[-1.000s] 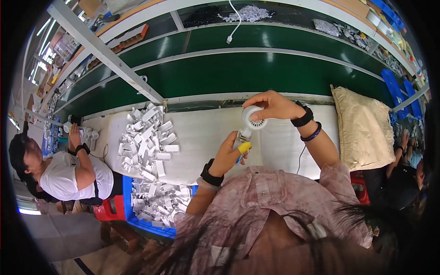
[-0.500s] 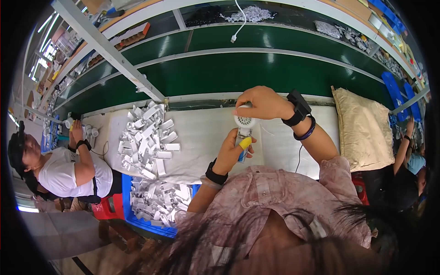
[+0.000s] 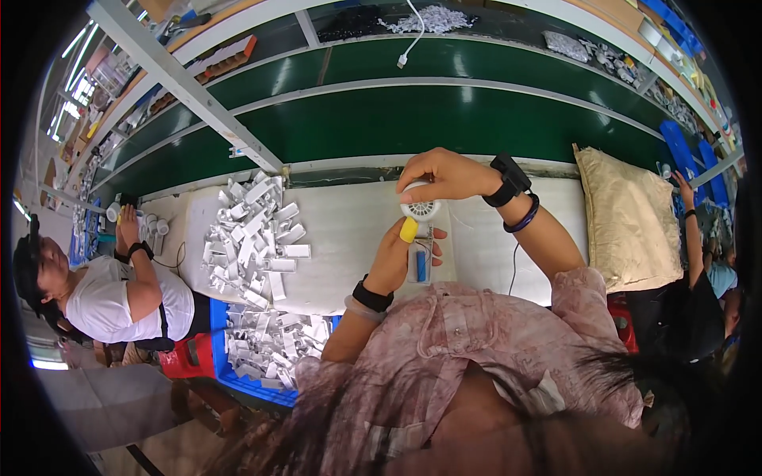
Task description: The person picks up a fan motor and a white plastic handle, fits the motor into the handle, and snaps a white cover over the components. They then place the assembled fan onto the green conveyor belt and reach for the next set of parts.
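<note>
A white handheld fan (image 3: pixel 421 210) is between my hands over the table, its round slotted head away from me and its handle towards me. In the handle, which shows its inside, lies a blue cylindrical battery (image 3: pixel 421 266). My left hand (image 3: pixel 389 258) is closed round the fan's neck, the yellow-covered thumb just below the head and fingertips showing on the handle's right side. From above, my right hand (image 3: pixel 446 176) grips the far rim of the head with curled fingers, covering part of it. A thin pale wire stretches right from near the head.
White plastic casings (image 3: pixel 255 230) are heaped on the table (image 3: pixel 337 226) at left. More fill a blue crate (image 3: pixel 238 387) below. A tan sack (image 3: pixel 631 218) stands at right. A white cable (image 3: pixel 413 36) hangs from the shelf. Other people sit at both sides.
My left thumb has shifted up and left to the fan's neck, uncovering the blue battery. My right hand has moved slightly left, staying on the fan head.
</note>
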Tool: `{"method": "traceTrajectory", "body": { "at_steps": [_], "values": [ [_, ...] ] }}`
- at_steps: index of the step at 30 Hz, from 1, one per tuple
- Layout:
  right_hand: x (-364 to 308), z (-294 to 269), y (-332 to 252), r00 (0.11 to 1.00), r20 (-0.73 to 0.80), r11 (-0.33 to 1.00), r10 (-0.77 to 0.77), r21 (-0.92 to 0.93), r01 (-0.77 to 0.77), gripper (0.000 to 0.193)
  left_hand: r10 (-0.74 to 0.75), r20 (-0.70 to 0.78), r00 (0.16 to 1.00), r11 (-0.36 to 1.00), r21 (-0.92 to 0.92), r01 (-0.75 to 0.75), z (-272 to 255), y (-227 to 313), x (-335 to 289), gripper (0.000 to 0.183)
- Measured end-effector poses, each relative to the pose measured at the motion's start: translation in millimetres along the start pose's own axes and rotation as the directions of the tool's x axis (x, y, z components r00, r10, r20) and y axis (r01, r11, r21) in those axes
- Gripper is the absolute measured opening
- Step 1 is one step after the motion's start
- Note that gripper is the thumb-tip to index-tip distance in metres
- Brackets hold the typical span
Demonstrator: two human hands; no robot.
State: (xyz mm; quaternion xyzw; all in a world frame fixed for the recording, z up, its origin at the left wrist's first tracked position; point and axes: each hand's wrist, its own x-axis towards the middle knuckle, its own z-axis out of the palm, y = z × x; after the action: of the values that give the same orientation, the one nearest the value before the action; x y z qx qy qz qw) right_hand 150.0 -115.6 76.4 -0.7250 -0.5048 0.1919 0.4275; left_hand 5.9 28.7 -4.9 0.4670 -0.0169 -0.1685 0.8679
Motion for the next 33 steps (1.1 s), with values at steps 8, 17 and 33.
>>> {"method": "traceTrajectory", "body": {
  "at_steps": [8,17,33],
  "values": [
    [4.0,24.2,17.5,0.99,-0.132,0.998,0.046,-0.037,-0.052,0.04,-0.126,0.009,0.992,0.968,-0.219,0.125,-11.5,10.9,25.0,0.051],
    [-13.8,54.7,14.7,0.768,-0.634,0.987,0.092,0.158,0.012,0.035,0.059,-0.228,0.972,0.976,-0.192,-0.105,-19.6,8.2,33.6,0.043],
    [-55.5,117.9,8.0,0.866,-0.45,0.944,0.22,0.32,-0.074,0.039,0.396,-0.411,0.821,0.881,-0.083,-0.467,-18.7,-0.7,31.5,0.038]
  ]
}}
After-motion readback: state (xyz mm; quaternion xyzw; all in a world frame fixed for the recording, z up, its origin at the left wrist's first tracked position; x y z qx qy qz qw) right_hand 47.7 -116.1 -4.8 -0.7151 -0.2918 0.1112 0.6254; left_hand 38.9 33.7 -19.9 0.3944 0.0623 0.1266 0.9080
